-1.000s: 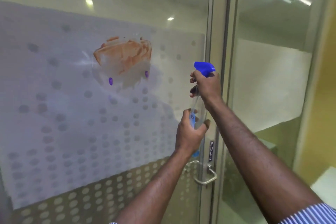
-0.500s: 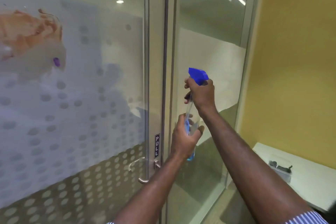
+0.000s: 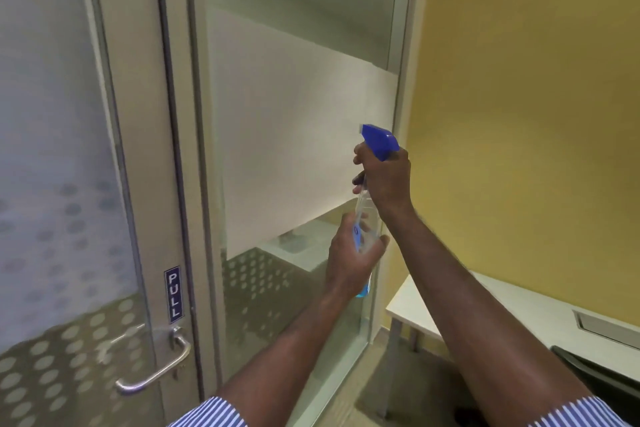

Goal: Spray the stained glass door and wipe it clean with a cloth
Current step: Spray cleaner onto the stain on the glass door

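Note:
A clear spray bottle (image 3: 364,218) with a blue trigger head and blue liquid at its bottom is held upright in front of the side glass panel. My right hand (image 3: 386,180) grips the neck just under the blue head. My left hand (image 3: 349,258) wraps around the bottle's body lower down. The frosted glass door (image 3: 52,156) with its dotted pattern fills the left side; its orange stain is out of view. No cloth is visible.
A metal door handle (image 3: 152,373) and a blue PULL sign (image 3: 172,294) sit on the door frame. A fixed glass panel (image 3: 298,97) stands right of the door. A white desk (image 3: 519,308) stands against the yellow wall (image 3: 526,114) at right.
The view has swung right: the orange stain slid off the left edge and the desk and yellow wall came in. Both hands keep the same hold on the bottle.

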Demonstrator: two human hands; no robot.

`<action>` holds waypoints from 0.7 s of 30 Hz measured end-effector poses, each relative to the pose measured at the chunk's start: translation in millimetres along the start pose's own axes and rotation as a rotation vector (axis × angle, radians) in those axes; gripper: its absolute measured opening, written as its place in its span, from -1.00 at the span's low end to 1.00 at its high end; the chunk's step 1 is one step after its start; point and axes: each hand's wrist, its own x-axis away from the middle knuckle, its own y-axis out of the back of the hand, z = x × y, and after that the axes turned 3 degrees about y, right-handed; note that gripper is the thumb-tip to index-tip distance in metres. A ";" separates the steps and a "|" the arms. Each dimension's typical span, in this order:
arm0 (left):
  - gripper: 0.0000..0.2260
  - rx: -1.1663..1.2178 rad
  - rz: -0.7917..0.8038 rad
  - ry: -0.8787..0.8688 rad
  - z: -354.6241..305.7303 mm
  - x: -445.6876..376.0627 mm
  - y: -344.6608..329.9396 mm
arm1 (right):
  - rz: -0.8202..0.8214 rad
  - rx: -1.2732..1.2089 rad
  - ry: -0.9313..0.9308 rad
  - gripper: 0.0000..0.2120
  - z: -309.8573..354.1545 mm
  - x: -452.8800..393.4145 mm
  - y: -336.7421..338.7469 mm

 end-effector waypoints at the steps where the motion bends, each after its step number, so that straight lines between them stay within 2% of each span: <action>1: -0.48 0.009 0.006 -0.001 3.1 -4.3 -15.4 | -0.006 0.015 0.005 -0.81 -7.7 -8.8 11.4; 6: -0.41 0.026 0.062 -0.050 18.1 -26.1 -89.7 | -0.079 0.131 0.034 -0.79 -38.0 -49.4 67.7; 11: -0.43 0.063 0.137 -0.112 36.8 -49.9 -151.1 | -0.152 0.200 0.052 -0.78 -76.1 -86.9 113.0; 16: -0.31 0.141 0.179 -0.148 65.1 -82.1 -206.2 | -0.200 0.248 0.075 -0.84 -117.4 -128.4 143.5; 21: -0.23 0.185 0.237 -0.153 98.1 -131.0 -257.9 | -0.247 0.246 0.101 -0.65 -159.5 -176.8 165.1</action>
